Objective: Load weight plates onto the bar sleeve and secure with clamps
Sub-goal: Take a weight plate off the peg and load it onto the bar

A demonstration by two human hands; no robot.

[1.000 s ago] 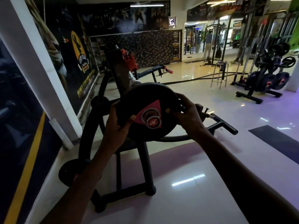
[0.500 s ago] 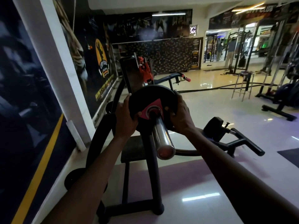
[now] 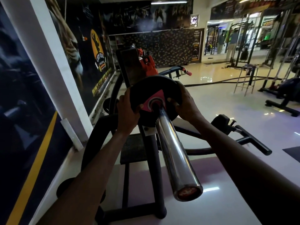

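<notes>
A black weight plate (image 3: 149, 88) with a red-pink centre patch sits threaded on the chrome bar sleeve (image 3: 173, 150), far down the sleeve near the rack upright. My left hand (image 3: 128, 109) grips the plate's left rim. On the right rim, my right hand (image 3: 185, 101) holds it too, thumb on the face. The sleeve's end cap (image 3: 186, 192) points toward me, bare of plates. No clamp is visible.
The black bench-rack frame (image 3: 152, 159) stands under the bar, with a curved black frame at left. A white pillar (image 3: 53, 62) and wall mural run along the left. A metal stool (image 3: 246, 78), cable machines and a plate rack stand at the right. Two people stand far back.
The plate went from the sleeve's tip to deep along the sleeve, pushed away from me by both hands. Far more chrome sleeve shows in front of the plate now.
</notes>
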